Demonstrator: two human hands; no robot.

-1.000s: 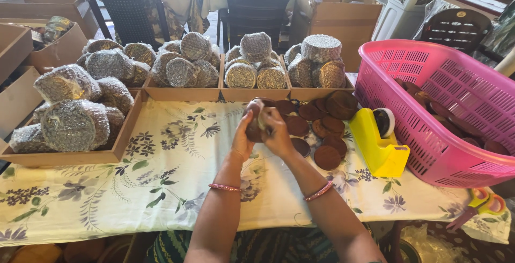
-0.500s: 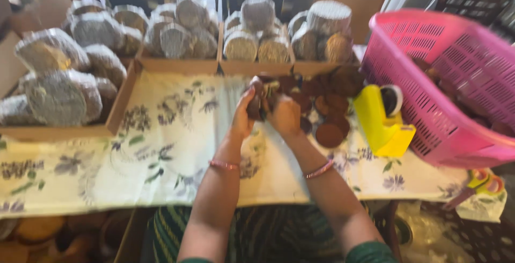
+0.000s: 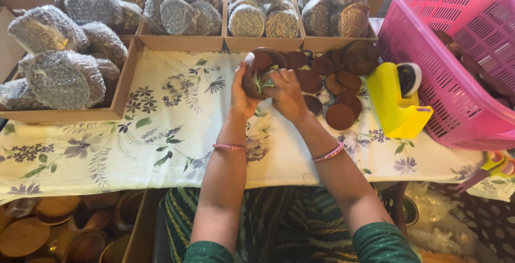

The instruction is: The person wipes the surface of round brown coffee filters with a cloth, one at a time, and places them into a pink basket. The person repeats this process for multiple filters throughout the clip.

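Note:
My left hand (image 3: 244, 88) and my right hand (image 3: 287, 94) meet above the floral tablecloth (image 3: 161, 129), both closed around a dark brown round wooden disc (image 3: 252, 78) held upright between them. Something greenish shows between my fingers; I cannot tell what it is. Just right of my hands lies a loose pile of several similar brown discs (image 3: 335, 88) on the cloth. A pink bangle circles each wrist.
A yellow tape dispenser (image 3: 397, 102) stands right of the discs, beside a pink plastic basket (image 3: 456, 53). Cardboard trays (image 3: 123, 80) with bubble-wrapped bundles (image 3: 64, 78) line the back and left. Scissors (image 3: 491, 166) lie at the right edge. More wooden pieces (image 3: 32, 231) sit below the table.
The camera has moved closer and tilted down. My hands stay together on the disc, turning it slightly; nothing has been picked up or put down.

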